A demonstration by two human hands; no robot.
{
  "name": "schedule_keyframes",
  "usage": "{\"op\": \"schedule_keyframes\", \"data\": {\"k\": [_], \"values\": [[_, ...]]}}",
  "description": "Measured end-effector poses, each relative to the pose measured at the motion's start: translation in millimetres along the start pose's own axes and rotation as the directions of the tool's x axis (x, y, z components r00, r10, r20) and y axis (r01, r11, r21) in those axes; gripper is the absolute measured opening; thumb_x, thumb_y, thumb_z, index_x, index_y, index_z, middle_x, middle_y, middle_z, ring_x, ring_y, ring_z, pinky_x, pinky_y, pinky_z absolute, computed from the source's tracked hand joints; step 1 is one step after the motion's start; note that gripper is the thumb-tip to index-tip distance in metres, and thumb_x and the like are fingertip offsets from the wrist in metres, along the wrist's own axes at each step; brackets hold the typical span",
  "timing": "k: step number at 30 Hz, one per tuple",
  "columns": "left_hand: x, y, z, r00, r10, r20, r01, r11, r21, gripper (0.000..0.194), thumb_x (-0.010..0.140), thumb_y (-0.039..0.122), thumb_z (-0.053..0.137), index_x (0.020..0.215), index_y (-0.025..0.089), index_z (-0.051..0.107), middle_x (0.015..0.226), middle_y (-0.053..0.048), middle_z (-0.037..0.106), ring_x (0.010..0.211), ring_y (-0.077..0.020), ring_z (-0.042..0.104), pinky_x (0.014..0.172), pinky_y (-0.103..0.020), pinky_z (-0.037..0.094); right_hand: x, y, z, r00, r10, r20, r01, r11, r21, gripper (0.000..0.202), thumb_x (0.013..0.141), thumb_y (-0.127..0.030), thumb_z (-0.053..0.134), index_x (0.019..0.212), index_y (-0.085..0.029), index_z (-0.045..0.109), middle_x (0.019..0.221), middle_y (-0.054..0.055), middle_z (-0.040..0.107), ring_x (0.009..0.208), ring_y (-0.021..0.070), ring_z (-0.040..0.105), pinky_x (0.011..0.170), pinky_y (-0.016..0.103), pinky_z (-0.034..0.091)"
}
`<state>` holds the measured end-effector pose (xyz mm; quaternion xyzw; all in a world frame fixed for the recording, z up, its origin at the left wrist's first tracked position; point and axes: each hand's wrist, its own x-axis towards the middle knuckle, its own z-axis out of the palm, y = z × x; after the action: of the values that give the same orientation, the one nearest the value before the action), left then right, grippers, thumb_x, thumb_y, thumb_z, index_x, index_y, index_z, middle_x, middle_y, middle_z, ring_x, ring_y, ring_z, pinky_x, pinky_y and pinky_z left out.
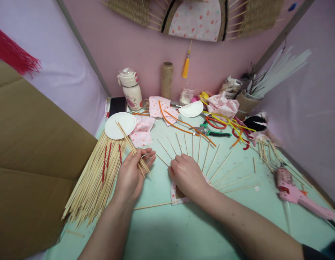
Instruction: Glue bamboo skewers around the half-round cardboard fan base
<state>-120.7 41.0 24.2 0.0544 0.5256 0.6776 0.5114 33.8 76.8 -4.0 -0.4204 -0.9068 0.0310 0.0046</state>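
My left hand (132,173) is closed around a small bundle of bamboo sticks (127,138), with the fingers partly uncurled. My right hand (185,173) is curled over a half-round piece covered in dotted fabric (175,191), hiding most of it. A single bamboo stick (161,158) runs up to the left from my right fingertips, which look pinched on its end. Several more sticks (212,164) fan out from the piece's curved edge, and another stick (153,206) points left from its lower corner.
Left lies a big pile of bamboo sticks (94,180) beside a cardboard sheet (34,162), with a white paper disc (120,125) at its top. Green-handled pruners (214,133), scissors (216,122) and pipe cleaners lie behind. A pink glue gun (294,196) is at right; a bottle (132,94) stands behind.
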Motion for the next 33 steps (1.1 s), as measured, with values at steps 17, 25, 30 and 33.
{"op": "schedule_keyframes", "data": {"k": [17, 25, 30, 33], "values": [[-16, -20, -1.1, 0.894, -0.119, 0.432, 0.129, 0.992, 0.005, 0.024, 0.083, 0.035, 0.075, 0.093, 0.013, 0.073, 0.122, -0.014, 0.068, 0.11, -0.0245, 0.065, 0.087, -0.032, 0.057, -9, 2, -23, 0.958, 0.031, -0.284, 0.173, 0.728, 0.663, 0.007, 0.095, -0.019, 0.061, 0.091, -0.02, 0.066, 0.094, 0.003, 0.067, 0.093, 0.0174, 0.059, 0.083, 0.029, 0.044], [-20, -29, 0.9, 0.88, -0.165, 0.445, 0.152, 0.986, 0.064, 0.035, 0.082, 0.041, 0.076, 0.105, 0.015, 0.072, 0.102, -0.01, 0.071, 0.091, -0.0185, 0.065, 0.078, -0.028, 0.056, -11, -2, -21, 0.983, 0.086, -0.161, 0.076, 0.61, 0.789, 0.011, 0.094, -0.018, 0.06, 0.089, -0.021, 0.069, 0.081, -0.003, 0.07, 0.073, 0.0121, 0.061, 0.07, 0.024, 0.042], [-19, -29, 2.4, 0.928, -0.102, 0.358, 0.072, 0.993, 0.096, 0.026, 0.085, 0.037, 0.072, 0.099, 0.015, 0.071, 0.117, -0.011, 0.068, 0.094, -0.0182, 0.065, 0.074, -0.028, 0.057, -9, 1, -27, 0.979, 0.137, -0.148, 0.035, 0.604, 0.796, 0.013, 0.093, -0.018, 0.059, 0.086, -0.02, 0.069, 0.079, -0.002, 0.071, 0.07, 0.0117, 0.061, 0.068, 0.023, 0.041], [-15, -25, 1.6, 0.954, -0.041, 0.298, 0.023, 0.998, 0.065, 0.019, 0.09, 0.033, 0.067, 0.089, 0.014, 0.067, 0.098, -0.009, 0.07, 0.082, -0.0154, 0.066, 0.073, -0.029, 0.058, -8, 12, -34, 0.97, 0.171, -0.171, 0.032, 0.612, 0.79, 0.013, 0.093, -0.019, 0.058, 0.083, -0.02, 0.067, 0.074, -0.003, 0.069, 0.066, 0.0112, 0.059, 0.065, 0.023, 0.041]]}}
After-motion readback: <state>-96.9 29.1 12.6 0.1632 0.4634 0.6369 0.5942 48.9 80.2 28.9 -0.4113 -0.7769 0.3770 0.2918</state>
